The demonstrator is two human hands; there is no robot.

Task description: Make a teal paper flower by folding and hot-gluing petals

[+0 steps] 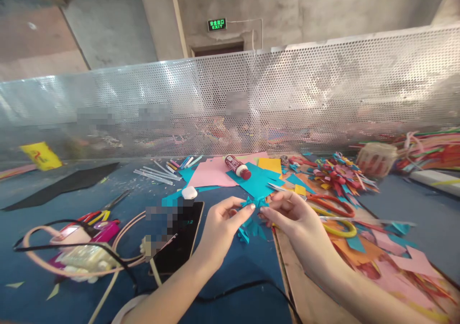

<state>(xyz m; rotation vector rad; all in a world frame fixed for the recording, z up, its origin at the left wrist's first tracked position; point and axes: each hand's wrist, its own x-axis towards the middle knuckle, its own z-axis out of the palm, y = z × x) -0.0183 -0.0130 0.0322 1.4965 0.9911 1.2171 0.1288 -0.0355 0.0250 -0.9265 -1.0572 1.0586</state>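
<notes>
Between my hands is a small piece of folded blue paper [257, 203], held up over the blue table. My left hand [230, 218] pinches its left side between thumb and fingers. On its right side, my right hand [289, 214] grips it with thumb and forefinger. Just below, more folded blue paper pieces [243, 235] lie on the table. Beyond my hands rest blue paper sheets [253, 185] with a dark red bottle [237, 167] on top. Scissors with orange handles [332, 204] lie beside my right hand.
A phone [183, 242] and a white earbud case [189, 192] are left of my hands. Cables and a power strip [86, 252] spread further left. Paper scraps [391, 266] and a colourful paper flower ball [339, 173] lie right. A perforated metal screen [230, 108] stands behind.
</notes>
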